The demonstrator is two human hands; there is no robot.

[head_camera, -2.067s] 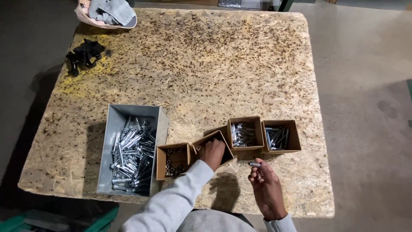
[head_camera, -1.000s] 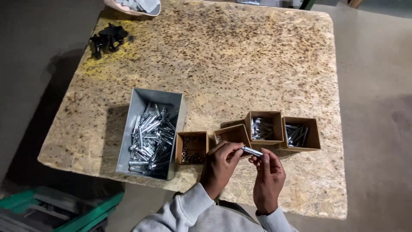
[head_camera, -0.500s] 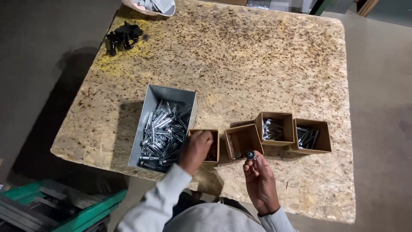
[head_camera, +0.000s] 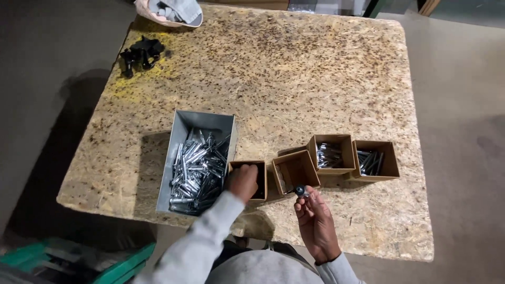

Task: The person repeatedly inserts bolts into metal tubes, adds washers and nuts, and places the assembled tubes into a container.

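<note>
Up close, left hand (head_camera: 243, 181) in square cardboard box (head_camera: 261, 181), right hand (head_camera: 315, 223) pinching shiny metal bolt (head_camera: 301, 191)

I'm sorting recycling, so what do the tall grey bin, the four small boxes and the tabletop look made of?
Grey bin: seemingly sheet metal, matte grey with thin folded walls. Small boxes: likely cardboard, plain brown with thin flat walls. Tabletop: looks like oriented strand board, tan with dark pressed flakes, though speckled stone cannot be ruled out.

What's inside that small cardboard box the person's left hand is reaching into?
The left hand covers most of the leftmost cardboard box. Only a dark interior shows beside the fingers; its contents cannot be seen. The grey metal bin beside it holds shiny metal pieces.
</note>
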